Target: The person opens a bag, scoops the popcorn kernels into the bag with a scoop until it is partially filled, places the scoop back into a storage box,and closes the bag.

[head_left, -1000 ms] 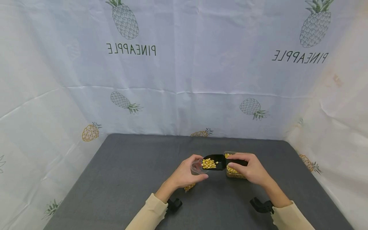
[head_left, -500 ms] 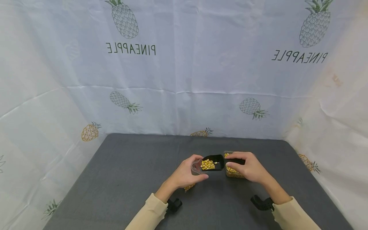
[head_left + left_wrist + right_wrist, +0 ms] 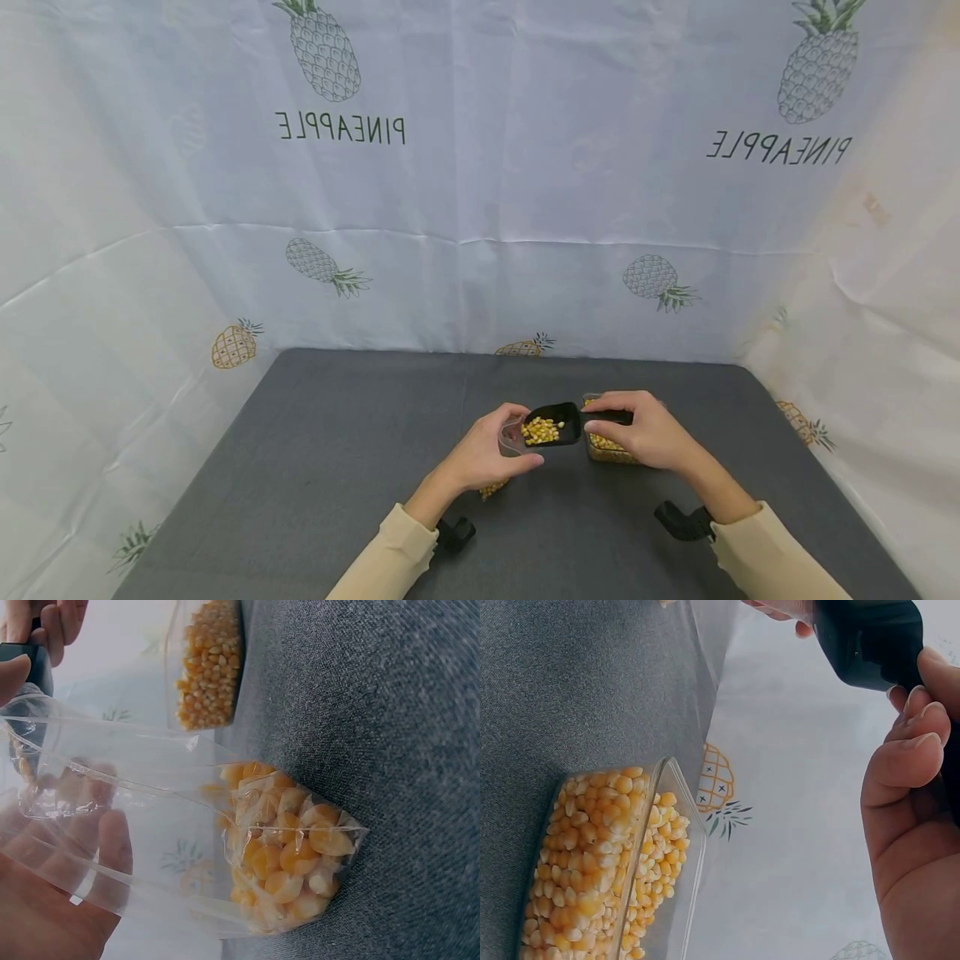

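Note:
My left hand (image 3: 480,450) holds a clear plastic bag (image 3: 512,442) around its mouth, fingers and thumb spread wide apart. Corn kernels (image 3: 285,851) fill the bag's bottom, which reaches down to the table in the left wrist view. In my right hand (image 3: 654,435) is a black scoop (image 3: 572,423), gripped by its handle between thumb and fingers. Yellow kernels (image 3: 542,431) lie in the front of the scoop, whose tip sits at the bag's mouth. A clear rectangular container (image 3: 654,796) of corn kernels stands below the right hand, partly hidden by it in the head view.
The grey tabletop (image 3: 360,433) spreads around the hands. A white pineapple-print cloth (image 3: 495,183) hangs behind and along the sides. Black wrist mounts (image 3: 454,534) sit on both forearms.
My right hand and the scoop have drifted slightly left, bringing the scoop's tip a little further over the bag's mouth. The left hand and bag have stayed put.

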The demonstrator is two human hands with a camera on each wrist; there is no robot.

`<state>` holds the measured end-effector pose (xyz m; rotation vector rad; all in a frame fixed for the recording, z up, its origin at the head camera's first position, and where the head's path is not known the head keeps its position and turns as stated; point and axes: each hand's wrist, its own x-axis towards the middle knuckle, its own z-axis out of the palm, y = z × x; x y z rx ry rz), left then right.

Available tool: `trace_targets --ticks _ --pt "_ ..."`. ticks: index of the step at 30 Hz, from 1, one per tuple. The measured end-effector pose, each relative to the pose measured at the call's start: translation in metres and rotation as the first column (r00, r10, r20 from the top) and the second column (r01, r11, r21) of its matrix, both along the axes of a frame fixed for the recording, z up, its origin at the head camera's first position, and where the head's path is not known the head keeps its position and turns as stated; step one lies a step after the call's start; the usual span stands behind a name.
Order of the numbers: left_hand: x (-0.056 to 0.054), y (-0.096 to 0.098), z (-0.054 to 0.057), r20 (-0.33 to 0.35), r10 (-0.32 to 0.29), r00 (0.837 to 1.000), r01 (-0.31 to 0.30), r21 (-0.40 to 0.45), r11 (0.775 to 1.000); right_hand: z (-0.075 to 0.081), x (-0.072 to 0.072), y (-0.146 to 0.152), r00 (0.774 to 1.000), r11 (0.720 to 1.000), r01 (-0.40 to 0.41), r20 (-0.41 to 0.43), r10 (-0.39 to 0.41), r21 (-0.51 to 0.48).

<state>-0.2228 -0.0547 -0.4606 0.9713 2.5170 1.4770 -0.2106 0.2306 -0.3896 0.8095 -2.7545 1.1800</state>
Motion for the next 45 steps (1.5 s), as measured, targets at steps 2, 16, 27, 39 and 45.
trace_targets --ticks 2,16,27,39,45 --pt "0.000 0.000 0.000 0.000 0.001 1.000 -0.001 0.000 1.000 0.001 0.000 0.000 1.000 1.000 -0.013 0.000 0.013 -0.006" --pt "0.000 0.000 0.001 0.007 0.012 1.000 -0.012 0.003 1.000 0.008 -0.001 -0.004 0.997 0.997 -0.077 -0.029 0.077 0.028" --pt "0.001 0.000 0.001 0.029 0.032 0.999 -0.031 -0.035 0.999 0.013 -0.001 -0.009 0.989 0.990 -0.130 -0.068 0.134 0.062" --pt "0.000 0.000 0.000 0.033 0.026 0.999 -0.025 -0.018 1.000 0.017 -0.003 -0.014 0.972 0.976 -0.194 -0.115 0.205 0.095" --pt "-0.001 0.000 -0.001 0.029 0.005 1.000 -0.006 0.009 1.000 0.016 -0.004 -0.014 0.966 0.973 -0.204 -0.142 0.218 0.104"
